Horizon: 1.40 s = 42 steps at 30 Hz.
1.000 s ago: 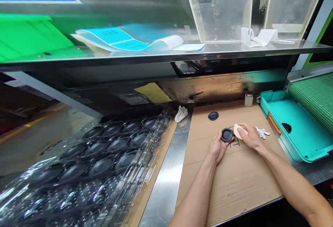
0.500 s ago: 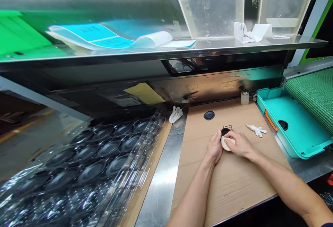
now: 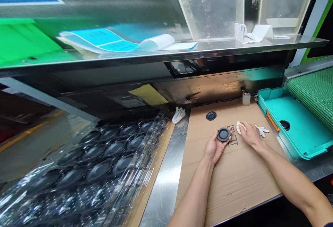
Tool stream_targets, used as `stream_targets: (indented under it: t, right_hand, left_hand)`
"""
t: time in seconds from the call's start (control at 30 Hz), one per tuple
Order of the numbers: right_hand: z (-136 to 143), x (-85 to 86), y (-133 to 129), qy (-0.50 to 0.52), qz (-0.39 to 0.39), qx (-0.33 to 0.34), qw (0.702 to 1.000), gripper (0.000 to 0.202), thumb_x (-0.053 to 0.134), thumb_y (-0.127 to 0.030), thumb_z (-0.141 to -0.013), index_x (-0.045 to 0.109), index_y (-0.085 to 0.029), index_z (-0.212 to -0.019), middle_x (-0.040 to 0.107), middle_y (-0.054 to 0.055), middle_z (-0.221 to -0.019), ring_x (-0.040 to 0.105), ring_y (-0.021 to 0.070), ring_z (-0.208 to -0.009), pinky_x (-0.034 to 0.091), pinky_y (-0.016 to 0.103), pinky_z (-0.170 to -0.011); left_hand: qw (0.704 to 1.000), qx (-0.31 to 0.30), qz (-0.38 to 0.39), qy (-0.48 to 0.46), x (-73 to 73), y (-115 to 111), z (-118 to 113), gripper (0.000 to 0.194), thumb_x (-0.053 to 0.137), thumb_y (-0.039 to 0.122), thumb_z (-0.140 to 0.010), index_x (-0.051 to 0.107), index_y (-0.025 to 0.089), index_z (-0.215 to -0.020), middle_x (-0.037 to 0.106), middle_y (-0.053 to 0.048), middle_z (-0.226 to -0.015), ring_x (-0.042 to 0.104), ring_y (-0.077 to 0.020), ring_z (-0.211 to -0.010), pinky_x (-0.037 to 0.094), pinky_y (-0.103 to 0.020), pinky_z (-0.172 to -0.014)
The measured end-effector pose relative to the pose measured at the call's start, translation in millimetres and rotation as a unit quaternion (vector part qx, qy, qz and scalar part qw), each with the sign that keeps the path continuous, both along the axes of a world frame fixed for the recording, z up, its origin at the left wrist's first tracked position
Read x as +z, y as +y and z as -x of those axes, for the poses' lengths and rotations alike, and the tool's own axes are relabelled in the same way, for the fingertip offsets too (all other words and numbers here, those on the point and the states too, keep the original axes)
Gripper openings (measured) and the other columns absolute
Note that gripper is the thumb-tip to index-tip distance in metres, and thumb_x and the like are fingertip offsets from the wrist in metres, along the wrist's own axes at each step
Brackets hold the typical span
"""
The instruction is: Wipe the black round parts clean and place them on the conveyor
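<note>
Head view: your two bare hands over the cardboard sheet (image 3: pixel 234 178) on the bench.
Left hand (image 3: pixel 214 147): fingers curled round a black round part (image 3: pixel 223 134), lifted near the sheet's middle.
Right hand (image 3: pixel 249 133): fingers closed loosely over a pale pad (image 3: pixel 239 127), resting on the cardboard.
Handling: the part looks light, rubbery and flexible; hold it by the rim.
Surroundings: a second black part (image 3: pixel 211 116) lies toward the far edge, a teal tray (image 3: pixel 299 133) at the right edge, clear stacked trays (image 3: pixel 104 157) left.

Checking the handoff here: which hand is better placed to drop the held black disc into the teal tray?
Probably the right hand: it lies nearer the teal tray, but holds a cream pad. The left hand holds the black disc, farther away.
</note>
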State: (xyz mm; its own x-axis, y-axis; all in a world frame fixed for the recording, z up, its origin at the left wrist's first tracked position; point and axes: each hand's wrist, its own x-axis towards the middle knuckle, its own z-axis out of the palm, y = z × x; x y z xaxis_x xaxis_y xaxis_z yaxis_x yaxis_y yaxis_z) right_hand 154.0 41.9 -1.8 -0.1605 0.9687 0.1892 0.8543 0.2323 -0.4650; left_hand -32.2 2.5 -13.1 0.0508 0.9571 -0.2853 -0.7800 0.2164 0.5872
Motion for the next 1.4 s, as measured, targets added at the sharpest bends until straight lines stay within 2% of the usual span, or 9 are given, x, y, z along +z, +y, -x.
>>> stream_targets:
  t: [0.13, 0.23, 0.43, 0.57, 0.67, 0.9, 1.03, 1.2, 1.4]
  right_hand:
    - [-1, -4.0, -5, 0.023, -0.040, 0.076, 0.996, 0.032, 0.045, -0.040, -0.103, 0.065, -0.027, -0.125, 0.074, 0.004, -0.110, 0.067, 0.0205, -0.100, 0.045, 0.028, -0.084]
    - [-1, -3.1, -8, 0.019, -0.102, 0.117, 0.988, 0.030, 0.045, -0.036, -0.103, 0.069, -0.024, -0.116, 0.071, 0.006, -0.109, 0.062, 0.0208, -0.103, 0.043, 0.030, -0.091]
    - [-24, 13.1, 3, -0.079, -0.123, -0.003, 0.989, 0.031, 0.044, -0.034, -0.103, 0.070, -0.022, -0.113, 0.067, 0.010, -0.111, 0.054, 0.0262, -0.108, 0.039, 0.038, -0.096]
    - [-40, 23.9, 9, -0.185, -0.043, -0.087, 0.978, 0.034, 0.051, -0.044, -0.098, 0.069, -0.021, -0.116, 0.063, 0.015, -0.120, 0.050, 0.0350, -0.115, 0.039, 0.049, -0.094]
    - [-45, 26.9, 11, -0.220, 0.016, -0.089, 0.971, 0.039, 0.049, -0.049, -0.098, 0.070, -0.019, -0.112, 0.063, 0.017, -0.117, 0.053, 0.0358, -0.115, 0.042, 0.050, -0.091]
    - [-46, 21.9, 17, -0.208, 0.008, -0.043, 0.977, 0.034, 0.044, -0.038, -0.101, 0.071, -0.017, -0.099, 0.069, 0.015, -0.104, 0.064, 0.0278, -0.098, 0.044, 0.036, -0.081]
    - [-42, 19.6, 18, -0.051, -0.065, 0.051, 0.995, 0.029, 0.047, -0.035, -0.102, 0.070, -0.019, -0.096, 0.070, 0.010, -0.098, 0.064, 0.0226, -0.093, 0.045, 0.032, -0.081]
    - [-18, 18.6, 2, 0.124, -0.121, 0.185, 0.967, 0.026, 0.048, -0.035, -0.103, 0.070, -0.021, -0.098, 0.067, 0.006, -0.091, 0.063, 0.0181, -0.087, 0.047, 0.029, -0.078]
    - [5, 13.4, -19, 0.154, -0.120, 0.261, 0.945, 0.025, 0.045, -0.028, -0.104, 0.068, -0.022, -0.110, 0.064, 0.007, -0.098, 0.062, 0.0161, -0.089, 0.050, 0.027, -0.080]
  left_hand:
    - [0.994, -0.008, 0.028, -0.110, 9.3, -2, 10, 0.047, 0.036, 0.041, -0.104, 0.061, 0.010, -0.129, 0.064, -0.025, -0.131, 0.068, -0.0309, -0.112, 0.059, -0.036, -0.074]
    - [0.989, -0.007, 0.011, -0.150, 13.9, -4, 14, 0.047, 0.036, 0.032, -0.101, 0.056, 0.010, -0.138, 0.059, -0.027, -0.139, 0.068, -0.0307, -0.109, 0.058, -0.036, -0.071]
    - [0.980, 0.017, 0.034, -0.194, 19.3, -3, 23, 0.047, 0.033, 0.032, -0.105, 0.056, 0.007, -0.137, 0.058, -0.025, -0.139, 0.068, -0.0282, -0.115, 0.062, -0.033, -0.078]
    - [0.975, 0.037, 0.032, -0.216, 20.1, -1, 29, 0.055, 0.032, 0.047, -0.106, 0.059, 0.005, -0.128, 0.066, -0.025, -0.127, 0.071, -0.0247, -0.109, 0.063, -0.028, -0.078]
    - [0.976, 0.035, 0.029, -0.214, 20.1, -1, 29, 0.059, 0.030, 0.051, -0.105, 0.060, 0.004, -0.123, 0.069, -0.024, -0.119, 0.075, -0.0205, -0.095, 0.064, -0.025, -0.073]
    - [0.983, 0.031, 0.023, -0.179, 24.6, -2, 27, 0.063, 0.027, 0.053, -0.106, 0.064, 0.003, -0.113, 0.073, -0.022, -0.108, 0.075, -0.0188, -0.086, 0.063, -0.023, -0.069]
    - [0.994, 0.003, 0.019, -0.111, 23.5, -4, 19, 0.065, 0.028, 0.055, -0.104, 0.067, 0.003, -0.108, 0.075, -0.021, -0.100, 0.074, -0.0186, -0.079, 0.062, -0.024, -0.067]
    - [0.994, -0.051, -0.011, 0.092, 11.2, -9, -8, 0.066, 0.040, 0.067, -0.097, 0.068, 0.007, -0.104, 0.075, -0.015, -0.083, 0.066, -0.0162, -0.058, 0.055, -0.026, -0.052]
    - [0.929, -0.071, -0.068, 0.357, 0.8, -15, -27, 0.078, 0.034, 0.080, -0.090, 0.067, 0.012, -0.071, 0.064, -0.009, -0.055, 0.059, -0.0154, -0.046, 0.047, -0.026, -0.048]
